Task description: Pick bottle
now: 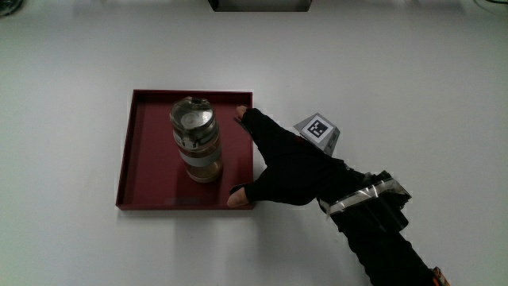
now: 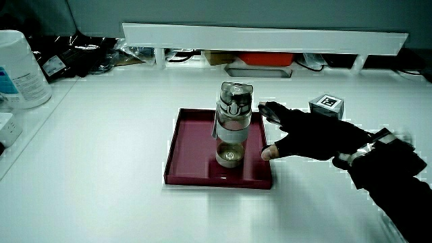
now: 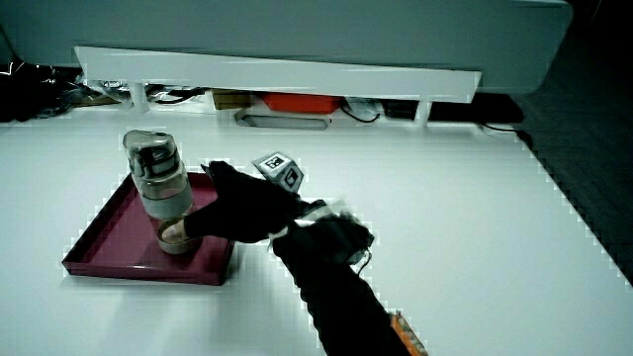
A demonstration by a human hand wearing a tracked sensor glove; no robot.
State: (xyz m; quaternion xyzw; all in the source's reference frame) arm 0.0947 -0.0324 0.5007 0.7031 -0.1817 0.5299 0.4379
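A clear bottle [image 1: 196, 139] with a grey lid and a pale band stands upright in a dark red tray [image 1: 143, 171]. Both side views show the bottle [image 2: 233, 131] [image 3: 164, 190] standing the same way. The gloved hand [image 1: 279, 163] is over the tray's edge beside the bottle, fingers spread toward it and holding nothing. A gap remains between the fingertips and the bottle. In both side views the hand [image 2: 304, 135] [image 3: 247, 210] reaches in with thumb and fingers apart. The patterned cube [image 1: 317, 131] sits on the hand's back.
A low white partition [image 2: 263, 37] runs along the table's edge farthest from the person, with cables and an orange item under it. A white container [image 2: 17, 67] stands near the table's edge in a side view.
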